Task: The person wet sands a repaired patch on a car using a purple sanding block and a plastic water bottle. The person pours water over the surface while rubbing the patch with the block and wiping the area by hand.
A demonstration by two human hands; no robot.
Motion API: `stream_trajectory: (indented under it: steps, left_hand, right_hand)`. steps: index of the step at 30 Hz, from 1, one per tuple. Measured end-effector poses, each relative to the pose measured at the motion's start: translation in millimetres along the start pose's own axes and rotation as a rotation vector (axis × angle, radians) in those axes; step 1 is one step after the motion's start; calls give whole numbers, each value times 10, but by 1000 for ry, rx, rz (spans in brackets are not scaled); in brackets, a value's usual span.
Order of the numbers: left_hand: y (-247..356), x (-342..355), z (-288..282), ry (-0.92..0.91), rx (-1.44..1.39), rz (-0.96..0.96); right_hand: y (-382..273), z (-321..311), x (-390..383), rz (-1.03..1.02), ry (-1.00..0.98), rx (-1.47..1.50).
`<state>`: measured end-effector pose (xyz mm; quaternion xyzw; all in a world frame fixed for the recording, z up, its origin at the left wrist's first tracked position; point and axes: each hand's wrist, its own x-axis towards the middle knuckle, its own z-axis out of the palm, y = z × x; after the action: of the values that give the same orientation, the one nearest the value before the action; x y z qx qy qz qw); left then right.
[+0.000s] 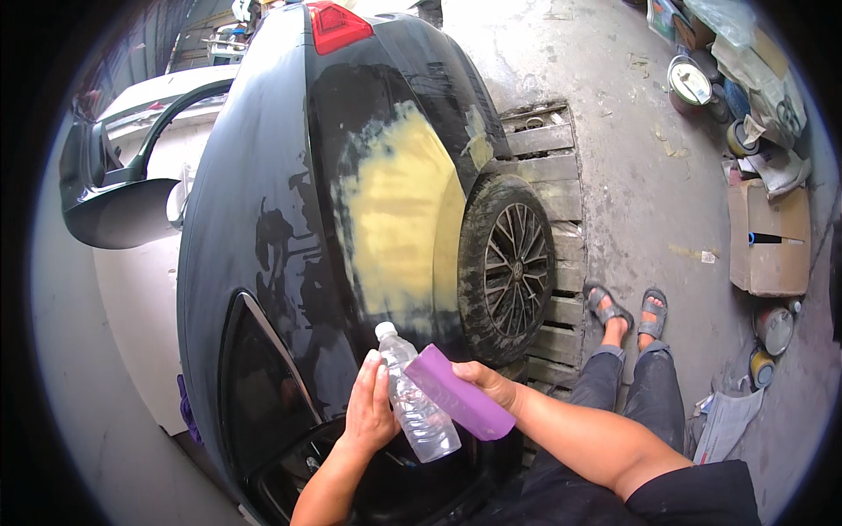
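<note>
My left hand (370,408) is closed around the side of a clear plastic bottle (430,422) with a white cap. The bottle is tilted, its cap pointing up toward the car. In my right hand (491,387) is a long flat purple block (465,399), gripped near its middle and lying across the front of the bottle. Just beyond both hands stands a dark car (254,219). Its rear side panel carries a large yellowish filler patch (403,210) with smeared edges.
The rear wheel (517,263) sits beside a slatted wooden pallet (561,206). Along the right are a cardboard box (772,254), a paint bucket (690,81), several cans and crumpled plastic. At left lies a loose dark curved car part (123,210) on a white surface. My sandalled feet are on the concrete floor (667,210).
</note>
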<state>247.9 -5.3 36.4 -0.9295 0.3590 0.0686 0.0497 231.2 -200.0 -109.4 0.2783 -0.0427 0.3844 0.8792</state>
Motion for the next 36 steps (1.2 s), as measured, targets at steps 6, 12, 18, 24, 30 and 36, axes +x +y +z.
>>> stream_trajectory:
  steps: [6, 12, 18, 24, 30, 36]
  left_hand:
    - [-371, 40, 408, -364, 633, -154]
    - [-955, 1137, 508, -454, 937, -163]
    - [-1413, 2459, 504, -357, 882, -369]
    - [-1637, 3411, 731, -199, 889, -472]
    - [-1755, 3902, 932, -311, 903, -295]
    - [-1645, 3568, 1008, -541, 710, 10]
  right_hand:
    - [-262, -164, 344, -22, 14, -7]
    - [-660, 186, 744, -145, -22, -189]
    - [-995, 331, 781, -235, -15, -280]
    - [-1201, 387, 610, -280, 117, -371]
    - [-1350, 351, 453, -267, 156, -422]
    - [-1448, 313, 357, -240, 138, -407]
